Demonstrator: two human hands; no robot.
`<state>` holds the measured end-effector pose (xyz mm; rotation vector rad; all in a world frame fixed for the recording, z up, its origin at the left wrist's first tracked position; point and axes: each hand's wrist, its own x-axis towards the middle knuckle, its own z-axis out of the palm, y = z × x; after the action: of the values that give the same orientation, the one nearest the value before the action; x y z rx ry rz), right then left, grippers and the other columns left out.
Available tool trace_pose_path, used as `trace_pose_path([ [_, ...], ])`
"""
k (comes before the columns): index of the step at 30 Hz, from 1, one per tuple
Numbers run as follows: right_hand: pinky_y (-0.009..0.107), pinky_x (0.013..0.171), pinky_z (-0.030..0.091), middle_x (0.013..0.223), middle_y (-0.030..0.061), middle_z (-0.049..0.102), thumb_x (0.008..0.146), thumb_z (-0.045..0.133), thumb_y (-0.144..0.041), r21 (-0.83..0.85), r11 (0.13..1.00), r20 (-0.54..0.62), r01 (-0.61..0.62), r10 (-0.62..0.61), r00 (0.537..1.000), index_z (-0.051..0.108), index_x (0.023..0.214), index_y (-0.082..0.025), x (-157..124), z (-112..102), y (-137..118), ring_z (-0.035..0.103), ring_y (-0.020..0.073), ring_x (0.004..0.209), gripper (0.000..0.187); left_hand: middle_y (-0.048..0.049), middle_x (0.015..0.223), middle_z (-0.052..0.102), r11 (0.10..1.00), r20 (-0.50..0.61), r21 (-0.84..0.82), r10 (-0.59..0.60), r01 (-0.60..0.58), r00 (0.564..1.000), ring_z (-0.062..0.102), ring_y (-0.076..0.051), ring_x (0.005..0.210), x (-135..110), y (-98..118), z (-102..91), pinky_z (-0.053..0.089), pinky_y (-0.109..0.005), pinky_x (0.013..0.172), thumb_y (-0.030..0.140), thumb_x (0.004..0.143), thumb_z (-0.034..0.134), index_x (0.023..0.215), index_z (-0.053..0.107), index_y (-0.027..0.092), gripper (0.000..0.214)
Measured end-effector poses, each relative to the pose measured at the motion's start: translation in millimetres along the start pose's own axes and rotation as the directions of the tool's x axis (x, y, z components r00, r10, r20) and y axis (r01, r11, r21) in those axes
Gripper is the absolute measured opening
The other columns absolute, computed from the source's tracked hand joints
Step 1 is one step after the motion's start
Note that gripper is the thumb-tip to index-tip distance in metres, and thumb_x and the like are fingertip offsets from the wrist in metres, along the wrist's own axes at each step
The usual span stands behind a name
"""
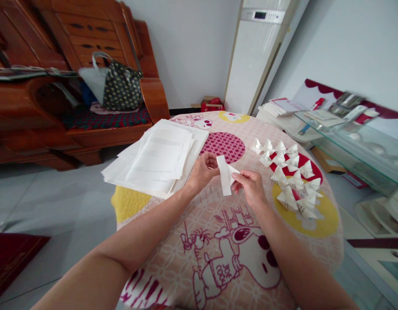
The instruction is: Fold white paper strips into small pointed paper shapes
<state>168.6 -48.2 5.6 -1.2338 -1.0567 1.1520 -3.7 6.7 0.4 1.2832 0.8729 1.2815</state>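
Note:
Above the middle of the round table I hold a small piece of folded white paper [224, 177], with a long flat strip and a pointed flap on its right. My left hand [202, 171] has its fingers curled and pinches the strip's left edge. Thumb and fingers of my right hand [250, 186] are closed on the pointed flap. To the right stand several folded paper pieces [296, 180] with pointed tips, set in rough rows. Left of my hands lies a stack of white paper sheets [160, 150], some with faint print.
A patterned cloth [173, 241] covers the table. At the right is a glass shelf [363, 150] with cups and other items. A wooden bench [115, 129] bearing a patterned bag [123, 86] stands at the back left. A white air conditioner [255, 56] stands behind.

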Motion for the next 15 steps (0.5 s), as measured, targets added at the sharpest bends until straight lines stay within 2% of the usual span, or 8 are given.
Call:
trace_pose_path([
  [2,0.022,0.037,0.039,0.047,0.0027,0.063,0.07,0.078,-0.041,-0.008,1.0,0.005,0.02,-0.02,1.0,0.064,0.054,-0.019,-1.4,1.3,-0.2,0.052,0.011,0.037,0.031,0.0051,0.068,0.06,0.998,-0.054,0.058,0.008,-0.005,0.998,0.055,-0.007,0.059,0.8,-0.5,-1.5,0.044,-0.019,0.056,0.016,0.063,0.085,0.083,0.058,0.017,0.034],
  [5,0.022,0.037,0.039,0.049,0.0028,0.064,0.072,0.077,-0.041,-0.026,0.999,0.013,0.037,-0.036,0.999,0.066,0.056,-0.019,-2.6,2.6,0.8,0.052,0.0105,0.038,0.03,0.006,0.06,0.055,0.998,-0.03,0.054,-0.042,0.044,0.999,0.051,-0.007,0.051,0.0,0.7,-2.7,0.041,-0.02,0.049,0.024,0.066,0.084,0.072,0.055,0.017,0.03],
  [8,0.022,0.037,0.039,0.051,0.0032,0.066,0.073,0.077,-0.041,-0.041,0.998,-0.011,0.048,-0.048,0.999,0.067,0.057,-0.019,-2.5,2.6,2.7,0.053,0.0108,0.039,0.03,0.0015,0.062,0.061,0.995,0.056,-0.009,-0.097,0.097,0.994,0.056,-0.01,0.056,-1.6,3.5,-2.6,0.046,-0.023,0.055,0.037,0.073,0.082,0.072,0.061,0.016,0.03],
  [11,0.022,0.038,0.039,0.053,0.0036,0.067,0.075,0.076,-0.043,-0.085,0.994,-0.046,0.073,-0.077,0.996,0.066,0.057,-0.019,-2.7,1.9,3.7,0.054,0.0113,0.04,0.031,-0.0023,0.068,0.066,0.996,0.117,-0.015,-0.082,0.085,0.99,0.059,-0.012,0.063,-1.9,5.6,-2.3,0.047,-0.024,0.062,0.05,0.083,0.074,0.074,0.066,0.015,0.037],
  [15,0.022,0.04,0.042,0.053,0.0035,0.067,0.076,0.078,-0.047,-0.145,0.983,0.01,0.116,-0.116,0.993,0.067,0.058,-0.019,-4.8,1.6,2.0,0.054,0.0112,0.041,0.036,0.0,0.067,0.062,0.995,0.159,-0.028,-0.094,0.099,0.983,0.054,-0.009,0.062,0.9,6.6,-5.0,0.042,-0.022,0.059,0.048,0.077,0.081,0.072,0.066,0.015,0.036],
])
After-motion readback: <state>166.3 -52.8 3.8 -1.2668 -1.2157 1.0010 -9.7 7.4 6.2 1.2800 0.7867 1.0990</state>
